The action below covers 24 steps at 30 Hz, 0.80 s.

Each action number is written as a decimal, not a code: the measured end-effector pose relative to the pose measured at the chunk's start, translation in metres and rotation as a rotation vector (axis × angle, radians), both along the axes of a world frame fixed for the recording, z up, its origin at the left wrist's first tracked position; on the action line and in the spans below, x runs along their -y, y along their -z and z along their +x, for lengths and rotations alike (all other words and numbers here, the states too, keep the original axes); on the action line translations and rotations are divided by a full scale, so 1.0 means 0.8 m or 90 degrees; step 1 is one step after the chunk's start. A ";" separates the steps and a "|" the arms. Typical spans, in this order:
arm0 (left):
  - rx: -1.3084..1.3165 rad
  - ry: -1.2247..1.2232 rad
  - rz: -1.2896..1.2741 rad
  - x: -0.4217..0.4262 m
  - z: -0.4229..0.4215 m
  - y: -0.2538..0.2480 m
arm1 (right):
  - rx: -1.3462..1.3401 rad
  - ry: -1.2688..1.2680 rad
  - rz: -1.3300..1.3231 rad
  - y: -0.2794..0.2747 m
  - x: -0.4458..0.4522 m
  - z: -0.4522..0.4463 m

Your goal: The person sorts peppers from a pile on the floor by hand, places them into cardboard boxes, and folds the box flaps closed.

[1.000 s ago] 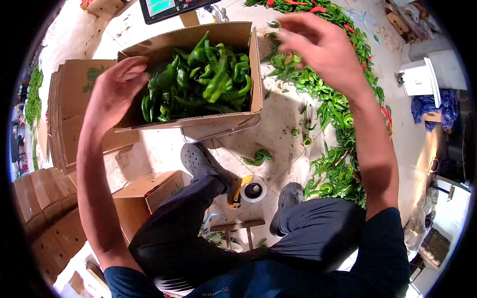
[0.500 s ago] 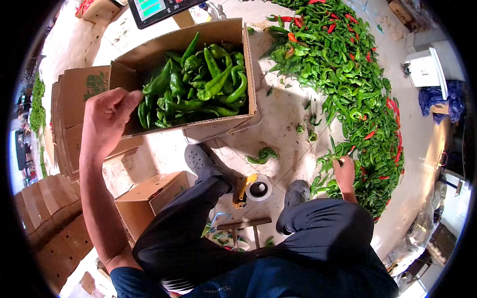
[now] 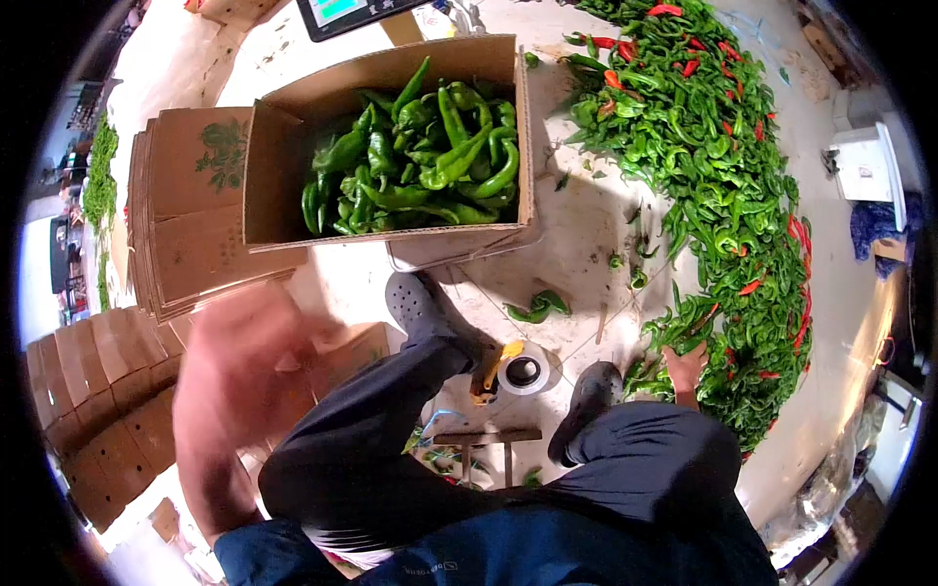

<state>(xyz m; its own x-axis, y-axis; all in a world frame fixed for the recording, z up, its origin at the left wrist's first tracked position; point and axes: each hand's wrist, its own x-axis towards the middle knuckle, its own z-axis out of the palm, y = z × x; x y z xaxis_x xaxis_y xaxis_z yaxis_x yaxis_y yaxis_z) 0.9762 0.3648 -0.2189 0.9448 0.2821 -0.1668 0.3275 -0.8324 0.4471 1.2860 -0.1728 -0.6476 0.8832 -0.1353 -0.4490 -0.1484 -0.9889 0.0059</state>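
Observation:
An open cardboard box (image 3: 391,241) with green peppers (image 3: 420,161) in it stands on a metal-edged platform. Below and left of it, my left hand (image 3: 264,342) is smeared by motion, over a closed carton, and its fingers cannot be made out. My right hand (image 3: 686,366) rests at the near-left edge of a long pile of green and red peppers (image 3: 723,225), beside my knee. Its fingers are spread among the peppers, and nothing shows held in them.
Flattened cartons (image 3: 186,215) are stacked left of the box. A scale display (image 3: 342,12) stands behind it. On the floor lie a loose pepper (image 3: 537,306), a roll of tape (image 3: 524,370) and a yellow-handled tool (image 3: 503,361). More cartons (image 3: 107,371) line the left side.
My left hand has left the box's edge and moved down toward my knee. My right hand went from above the pile's far end down to its near end. The view has shifted slightly.

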 end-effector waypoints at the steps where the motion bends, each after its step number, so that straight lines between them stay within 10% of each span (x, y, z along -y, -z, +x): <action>1: -0.035 0.045 -0.002 0.016 -0.003 -0.007 | 0.040 -0.010 0.002 0.003 0.000 -0.001; 12: -0.106 0.039 -0.204 0.102 -0.047 0.005 | 0.059 -0.091 -0.048 0.012 0.000 0.018; 16: -0.270 -0.060 -0.106 0.098 -0.051 0.028 | 0.195 -0.384 0.101 0.052 0.052 0.016; 19: -0.237 -0.047 -0.098 0.082 -0.091 0.051 | 0.023 -0.130 0.041 -0.015 -0.004 0.007; 24: -0.283 -0.017 -0.083 0.096 -0.036 0.037 | 0.130 -0.164 0.145 0.001 0.011 -0.001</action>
